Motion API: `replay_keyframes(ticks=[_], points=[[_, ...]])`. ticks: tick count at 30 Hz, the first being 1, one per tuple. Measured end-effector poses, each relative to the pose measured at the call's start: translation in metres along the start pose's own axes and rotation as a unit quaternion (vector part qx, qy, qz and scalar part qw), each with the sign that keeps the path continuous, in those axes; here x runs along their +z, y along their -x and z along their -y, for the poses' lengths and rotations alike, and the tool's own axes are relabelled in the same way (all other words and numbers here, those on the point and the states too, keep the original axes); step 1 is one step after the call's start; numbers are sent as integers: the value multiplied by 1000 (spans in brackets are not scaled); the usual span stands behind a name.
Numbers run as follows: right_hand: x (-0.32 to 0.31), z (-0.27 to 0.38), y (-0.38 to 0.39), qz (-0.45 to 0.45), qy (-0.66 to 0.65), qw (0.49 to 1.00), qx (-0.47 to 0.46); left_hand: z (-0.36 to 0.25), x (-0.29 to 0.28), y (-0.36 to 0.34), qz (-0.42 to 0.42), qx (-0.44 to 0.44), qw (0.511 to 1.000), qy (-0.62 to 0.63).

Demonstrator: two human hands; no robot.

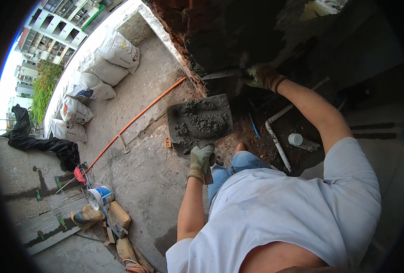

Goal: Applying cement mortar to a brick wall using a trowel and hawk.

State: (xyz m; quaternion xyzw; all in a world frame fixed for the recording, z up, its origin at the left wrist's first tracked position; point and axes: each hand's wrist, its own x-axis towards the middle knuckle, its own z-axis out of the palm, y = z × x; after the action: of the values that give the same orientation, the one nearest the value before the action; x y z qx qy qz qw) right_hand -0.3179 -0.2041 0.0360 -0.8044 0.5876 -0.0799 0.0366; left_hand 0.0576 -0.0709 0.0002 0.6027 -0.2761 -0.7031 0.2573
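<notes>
Plastering a brick wall from a hawk

Left hand (201,159), gloved, grip closed around the handle under the hawk (200,123). The hawk is a square board held about level, loaded with a heap of grey mortar (204,122), just out from the foot of the wall (197,27). Right hand (263,76), also gloved, grip closed on the handle of a trowel (222,74); the blade lies flat against the wall at the edge of the dark wet patch, just above the hawk. Wall is red brick, partly covered in dark mortar.

Floor (143,173) is rough concrete. An orange pipe (134,120) runs across it slantwise from near the wall's lower corner toward the left edge. White sacks (106,68) lined up along the far parapet. At the floor's lower left: a white-and-blue bucket (101,196), brown paper bags (118,216), a coil of orange cable (134,266). Black sheet (43,143) draped at the left edge. Right of the hawk, white pipes (277,143) with an elbow lie on reddish dirt, a white cap (295,139) beside them. Blue-jeaned knee (240,161) just below the hawk
</notes>
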Motion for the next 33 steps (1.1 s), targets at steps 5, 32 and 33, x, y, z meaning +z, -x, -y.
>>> replay_keyframes(ticks=[5, 32, 33], points=[[-4, -41, -23, -81, -90, 992, -42, -8, 11, 10, -14, 26, 999, -16], [-67, 156, 59, 8, -389, 855, 343, -35, -15, -50, 169, 40, 978, -113], [-72, 159, 56, 61, -398, 827, 392, -44, -21, -52, 188, 59, 971, -134]])
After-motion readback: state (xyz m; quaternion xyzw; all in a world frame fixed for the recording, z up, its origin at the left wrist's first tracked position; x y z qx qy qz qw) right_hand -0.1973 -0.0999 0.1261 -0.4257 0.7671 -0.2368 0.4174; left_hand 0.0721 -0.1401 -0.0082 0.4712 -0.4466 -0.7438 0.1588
